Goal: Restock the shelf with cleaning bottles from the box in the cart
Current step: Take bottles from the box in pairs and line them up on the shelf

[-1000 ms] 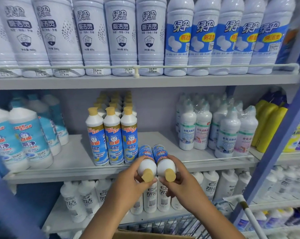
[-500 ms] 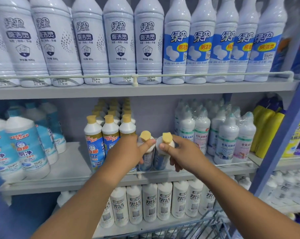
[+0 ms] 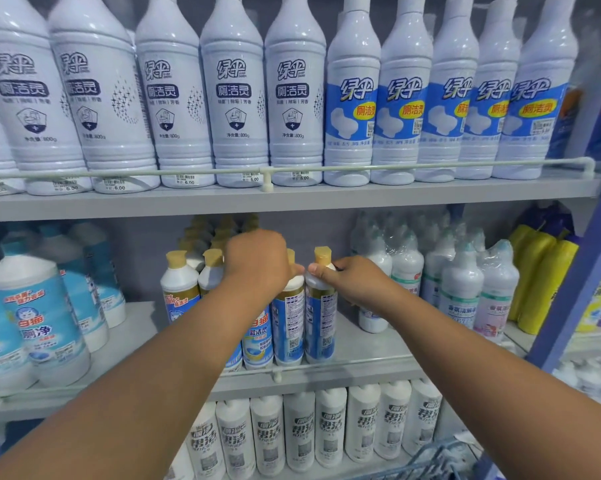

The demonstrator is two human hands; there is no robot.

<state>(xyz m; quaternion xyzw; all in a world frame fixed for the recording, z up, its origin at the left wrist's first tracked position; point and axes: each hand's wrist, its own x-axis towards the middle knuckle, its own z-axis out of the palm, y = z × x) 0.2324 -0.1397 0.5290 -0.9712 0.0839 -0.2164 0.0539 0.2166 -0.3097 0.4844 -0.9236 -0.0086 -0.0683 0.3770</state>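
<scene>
Two white cleaning bottles with yellow caps and blue labels stand upright side by side at the front of the middle shelf (image 3: 361,344). My left hand (image 3: 257,261) grips the neck of the left bottle (image 3: 288,327). My right hand (image 3: 354,278) pinches the neck of the right bottle (image 3: 320,327) just under its cap. Both stand right of a row of matching yellow-capped bottles (image 3: 179,289), behind the shelf's front rail. The box and most of the cart are out of view.
Tall white bottles (image 3: 233,98) fill the top shelf. Blue-labelled bottles (image 3: 39,317) stand at the left, wrapped white bottles (image 3: 461,285) and yellow bottles (image 3: 538,278) at the right. White bottles (image 3: 299,431) line the lower shelf. A cart's wire edge (image 3: 434,459) shows at bottom right.
Both hands carried the two bottles up from in front of the lower shelf and stood them upright on the middle shelf, right of the matching row.
</scene>
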